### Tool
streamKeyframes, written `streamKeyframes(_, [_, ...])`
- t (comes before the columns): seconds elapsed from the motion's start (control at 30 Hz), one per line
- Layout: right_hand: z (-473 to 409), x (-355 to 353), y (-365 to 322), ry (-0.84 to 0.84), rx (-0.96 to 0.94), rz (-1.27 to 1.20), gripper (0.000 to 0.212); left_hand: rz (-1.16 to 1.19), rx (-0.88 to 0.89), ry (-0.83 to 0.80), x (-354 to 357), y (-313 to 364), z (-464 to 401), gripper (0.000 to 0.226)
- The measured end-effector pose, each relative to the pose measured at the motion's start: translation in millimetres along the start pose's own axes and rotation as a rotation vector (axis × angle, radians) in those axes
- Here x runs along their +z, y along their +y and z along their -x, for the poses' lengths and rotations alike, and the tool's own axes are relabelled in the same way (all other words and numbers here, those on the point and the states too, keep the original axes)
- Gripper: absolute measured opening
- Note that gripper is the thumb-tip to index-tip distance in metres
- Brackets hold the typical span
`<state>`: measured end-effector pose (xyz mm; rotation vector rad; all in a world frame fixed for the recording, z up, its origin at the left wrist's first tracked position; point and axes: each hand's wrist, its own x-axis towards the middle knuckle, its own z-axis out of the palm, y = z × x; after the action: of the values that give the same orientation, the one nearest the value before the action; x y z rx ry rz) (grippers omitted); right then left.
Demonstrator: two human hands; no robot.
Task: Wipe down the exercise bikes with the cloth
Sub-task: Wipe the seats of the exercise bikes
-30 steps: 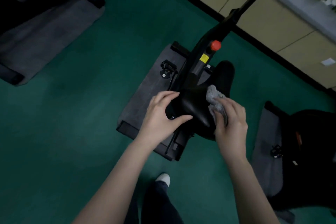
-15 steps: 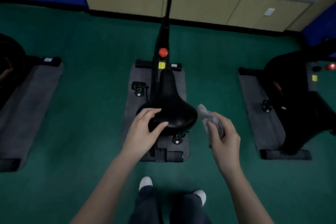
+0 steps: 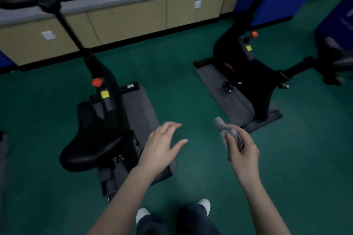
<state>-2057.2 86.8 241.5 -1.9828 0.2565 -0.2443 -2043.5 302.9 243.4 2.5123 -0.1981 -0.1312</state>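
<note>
two bare forearms reach into view from the bottom edge, uncovered from elbow to wrist, with no sleeves, watch, bracelet or rings showing. the left hand (image 3: pixel 162 147) and the right hand (image 3: pixel 242 150) wear no gloves, and the fingernails look short and plain. below the hands, at the bottom edge, two legs in dark navy trousers (image 3: pixel 179 223) show, the fabric loose at the hems. under the hems the rounded toes of white shoes (image 3: pixel 142 213) poke out, one on each side; laces or markings are too blurred to tell.
</note>
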Motion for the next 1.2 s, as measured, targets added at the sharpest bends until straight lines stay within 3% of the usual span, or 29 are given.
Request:
streamKeyframes(0.37, [-51, -164, 43, 0.256, 0.008, -0.04, 0.02, -0.038, 0.259, -0.067, 86, 174, -79, 0.052])
streamKeyframes(0.63, [-66, -240, 80, 0.456, 0.084, -0.033, 0.017, -0.086, 0.403, -0.169, 136, 254, -133, 0.053])
streamKeyframes(0.83, [-102, -280, 105, 0.508, 0.167, -0.042, 0.019, -0.024, 0.414, -0.239, 179, 296, -188, 0.052])
streamKeyframes(1.2, [-276, -350, 131, 0.477, 0.072, 0.071, 0.02, 0.023, 0.432, -0.301, 245, 386, -356, 0.05])
